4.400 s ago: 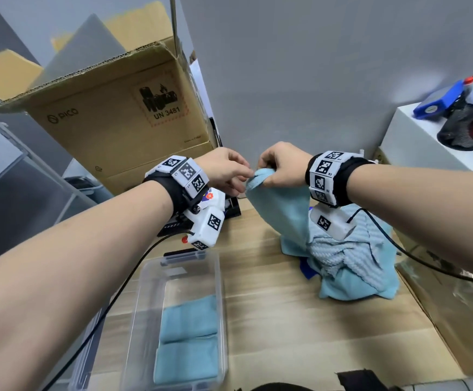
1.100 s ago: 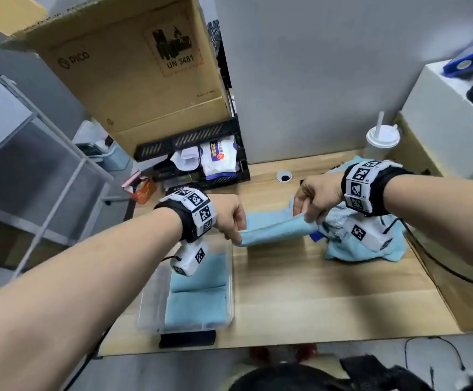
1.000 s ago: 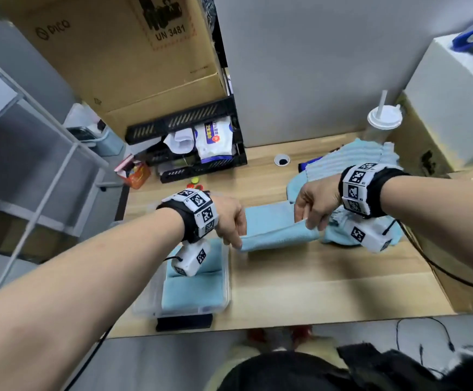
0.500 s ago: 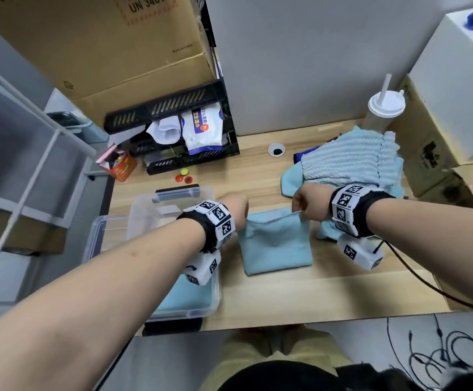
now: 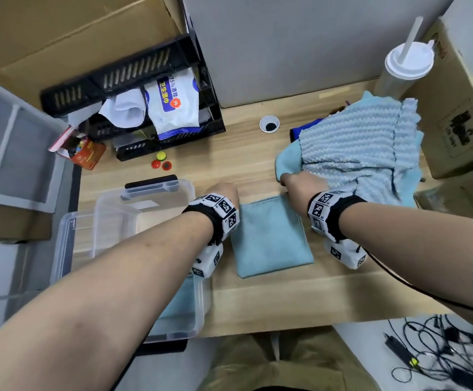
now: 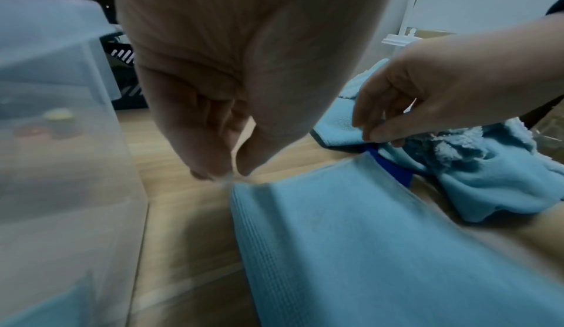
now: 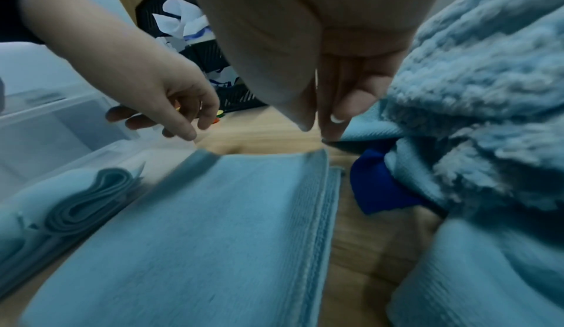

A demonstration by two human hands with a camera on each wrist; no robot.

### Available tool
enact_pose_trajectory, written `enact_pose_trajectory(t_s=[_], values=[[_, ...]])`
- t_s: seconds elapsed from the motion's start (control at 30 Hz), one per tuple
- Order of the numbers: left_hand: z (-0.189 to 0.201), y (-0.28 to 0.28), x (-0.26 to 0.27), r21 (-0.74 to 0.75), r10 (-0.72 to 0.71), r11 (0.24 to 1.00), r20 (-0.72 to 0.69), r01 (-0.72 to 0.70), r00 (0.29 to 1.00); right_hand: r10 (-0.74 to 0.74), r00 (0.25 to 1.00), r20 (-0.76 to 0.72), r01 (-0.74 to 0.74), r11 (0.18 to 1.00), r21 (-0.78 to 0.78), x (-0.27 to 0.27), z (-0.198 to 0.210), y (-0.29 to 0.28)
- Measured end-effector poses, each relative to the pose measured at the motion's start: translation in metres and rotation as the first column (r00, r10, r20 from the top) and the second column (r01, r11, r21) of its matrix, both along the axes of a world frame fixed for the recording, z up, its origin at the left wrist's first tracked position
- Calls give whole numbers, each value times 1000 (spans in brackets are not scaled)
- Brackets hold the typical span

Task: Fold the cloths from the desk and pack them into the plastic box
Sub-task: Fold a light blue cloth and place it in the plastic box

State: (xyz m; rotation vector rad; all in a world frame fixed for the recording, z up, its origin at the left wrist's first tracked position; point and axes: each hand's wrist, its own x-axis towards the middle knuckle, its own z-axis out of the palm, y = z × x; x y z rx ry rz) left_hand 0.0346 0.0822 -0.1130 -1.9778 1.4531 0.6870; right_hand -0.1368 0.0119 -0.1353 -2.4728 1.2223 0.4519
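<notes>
A folded light-blue cloth point(image 5: 272, 238) lies flat on the desk between my hands. My left hand point(image 5: 224, 193) hovers at its far left corner, thumb and forefinger point(image 6: 213, 170) close together just above the cloth point(image 6: 366, 248). My right hand point(image 5: 294, 182) hangs past the far right corner, and its fingertips point(image 7: 331, 132) point down at the desk and hold nothing. The clear plastic box point(image 5: 111, 210) stands left of the cloth, with folded blue cloths point(image 7: 76, 204) inside. A pile of unfolded blue cloths point(image 5: 356, 148) lies right of my right hand.
A black tray rack point(image 5: 133, 80) with a wipes pack point(image 5: 173, 103) stands at the back left, with bottle caps point(image 5: 160, 162) in front. A lidded cup with a straw point(image 5: 407, 63) and a cardboard box point(image 5: 461, 108) flank the pile. A dark-blue cloth point(image 7: 375, 187) peeks from under it.
The cloth, stretched in the air between both hands a second ago, now lies folded on the desk. Both hands have come off its far corners.
</notes>
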Motion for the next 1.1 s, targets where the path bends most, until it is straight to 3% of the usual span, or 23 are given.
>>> enact_pose_trajectory(t_s=[0.13, 0.3, 0.47, 0.8, 0.93, 1.1], values=[[-3, 4, -6, -112, 75, 991, -36, -79, 996, 72, 992, 107, -79, 995, 66, 4, -3, 5], [-2, 13, -23, 116, -56, 990, -161, 75, 985, 247, 964, 101, -267, 906, 330, -2, 7, 26], [-6, 33, -34, 194, -114, 966, -281, 172, 953, 341, 940, 14, -313, 845, 434, -10, -4, 44], [-21, 69, -51, 246, -105, 953, -282, 178, 954, 507, 849, -146, -481, 858, 179, -23, -25, 83], [-29, 81, -61, 122, -138, 979, -193, 163, 971, 455, 882, -126, -450, 891, 69, -28, -30, 94], [-37, 85, -62, 4, -163, 986, -101, 164, 981, 388, 920, -49, -384, 921, 68, -26, -26, 89]])
